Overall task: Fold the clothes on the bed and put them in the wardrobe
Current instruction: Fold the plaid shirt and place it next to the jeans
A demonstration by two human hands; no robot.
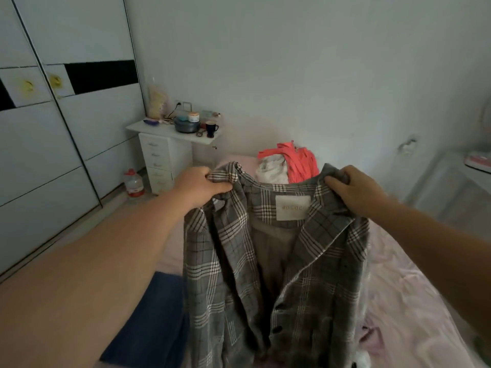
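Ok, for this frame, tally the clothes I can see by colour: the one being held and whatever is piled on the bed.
Grey plaid: 1, the jacket, held up at its shoulders by the left hand and right hand.
Coral: 1, the garment on the pile at the far end of the bed.
White: 1, the garment beside it.
Total: 3.

Plain pale grey-white walls (305,62), light wood floor (111,221). Small white drawer unit with an overhanging desktop (164,155) sits in the corner, cluttered with a dark blue mug (211,128) and a grey lidded pot (186,125). Dim, flat light.
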